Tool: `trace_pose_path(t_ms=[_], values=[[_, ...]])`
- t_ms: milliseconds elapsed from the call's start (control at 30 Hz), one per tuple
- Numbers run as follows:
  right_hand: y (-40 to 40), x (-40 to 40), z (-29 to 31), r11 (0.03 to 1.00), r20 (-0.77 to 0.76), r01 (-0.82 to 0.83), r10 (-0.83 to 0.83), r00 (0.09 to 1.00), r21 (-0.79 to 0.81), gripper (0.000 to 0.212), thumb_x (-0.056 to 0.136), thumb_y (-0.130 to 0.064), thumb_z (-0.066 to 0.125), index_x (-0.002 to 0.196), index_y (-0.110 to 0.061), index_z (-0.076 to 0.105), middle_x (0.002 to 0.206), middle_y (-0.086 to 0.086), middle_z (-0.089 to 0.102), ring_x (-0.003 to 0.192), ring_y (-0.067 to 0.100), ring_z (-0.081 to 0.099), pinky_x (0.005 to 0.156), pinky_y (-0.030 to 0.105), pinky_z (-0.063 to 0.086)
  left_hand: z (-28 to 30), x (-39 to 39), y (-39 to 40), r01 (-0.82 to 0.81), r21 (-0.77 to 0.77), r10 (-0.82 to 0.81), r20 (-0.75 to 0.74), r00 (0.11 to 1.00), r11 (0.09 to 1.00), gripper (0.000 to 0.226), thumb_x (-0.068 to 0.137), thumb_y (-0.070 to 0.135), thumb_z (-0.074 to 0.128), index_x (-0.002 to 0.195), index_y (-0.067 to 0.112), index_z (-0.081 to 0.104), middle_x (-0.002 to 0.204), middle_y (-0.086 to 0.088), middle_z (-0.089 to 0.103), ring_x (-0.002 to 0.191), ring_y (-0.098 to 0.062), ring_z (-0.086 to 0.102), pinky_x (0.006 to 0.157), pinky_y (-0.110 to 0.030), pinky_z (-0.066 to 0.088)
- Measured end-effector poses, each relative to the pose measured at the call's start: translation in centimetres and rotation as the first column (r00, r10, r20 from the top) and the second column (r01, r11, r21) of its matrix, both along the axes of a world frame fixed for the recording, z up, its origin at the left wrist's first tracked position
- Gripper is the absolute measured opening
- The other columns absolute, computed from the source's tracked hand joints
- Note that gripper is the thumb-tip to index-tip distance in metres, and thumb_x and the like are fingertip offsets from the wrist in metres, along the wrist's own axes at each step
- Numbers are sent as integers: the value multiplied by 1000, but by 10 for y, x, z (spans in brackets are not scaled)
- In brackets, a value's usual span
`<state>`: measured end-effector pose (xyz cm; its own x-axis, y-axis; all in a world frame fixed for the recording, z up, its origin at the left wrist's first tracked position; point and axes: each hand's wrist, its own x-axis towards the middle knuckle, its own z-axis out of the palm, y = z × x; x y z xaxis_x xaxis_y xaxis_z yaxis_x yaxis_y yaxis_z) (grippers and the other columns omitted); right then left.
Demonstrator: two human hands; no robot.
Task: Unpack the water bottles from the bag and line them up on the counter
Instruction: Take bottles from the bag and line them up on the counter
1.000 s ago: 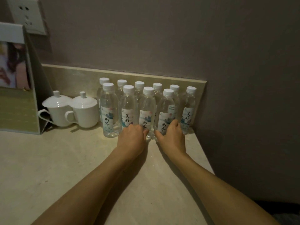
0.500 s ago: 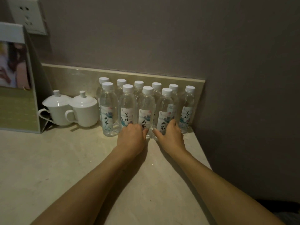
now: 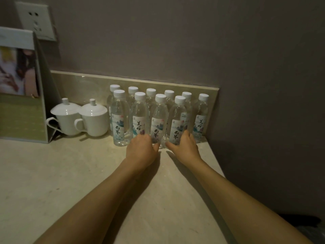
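Observation:
Several clear water bottles (image 3: 119, 118) with white caps and printed labels stand upright in two rows on the beige counter (image 3: 70, 173), against the low backsplash. My left hand (image 3: 142, 150) curls round the base of the second front bottle (image 3: 139, 113), its thumb touching the third. My right hand (image 3: 184, 147) grips the base of the rightmost front bottle (image 3: 178, 117), with the thumb on its left and the fingers on its right. The bottoms of these bottles are hidden by my hands.
Two white lidded cups (image 3: 66, 118) (image 3: 95, 118) stand just left of the bottles. Further left is a green printed bag or stand (image 3: 21, 117); I cannot tell which. A wall socket (image 3: 35, 20) is above it. The counter ends at the wall (image 3: 263, 120) on the right.
Both hands stay at the bases of the front bottles. Only the view has shifted slightly.

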<state>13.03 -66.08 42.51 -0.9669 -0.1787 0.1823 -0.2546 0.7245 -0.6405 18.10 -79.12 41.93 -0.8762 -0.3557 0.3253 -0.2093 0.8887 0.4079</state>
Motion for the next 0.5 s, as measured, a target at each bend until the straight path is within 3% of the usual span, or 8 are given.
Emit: trace_pose_path(t_ms=[133,300,500], values=[[3,9,3,998,-23,56,-56,998,-11,66,87,-38,67,136,-5,36,137,13,45,123,31,49,93,38,44,0,9,3,-10,17,10,2,1000,1000,34,92,41,58,105,11,67,95,-8,68,86,-25,64,74,-37,56],[12,24,7,992,13,82,-81,997,-98,55,89,-35,65,132,-9,42,130,8,52,117,27,54,79,29,41,-4,17,10,18,26,-18,-2,1000,1000,31,94,40,55,97,12,66,90,-5,64,82,-24,61,74,-38,56],[38,39,5,988,60,21,-12,998,-152,17,92,-30,60,104,-18,56,94,-3,59,74,5,54,55,19,37,-6,24,32,83,33,-83,-15,996,996,31,94,40,53,88,14,69,80,-3,67,74,-21,64,73,-40,58]])
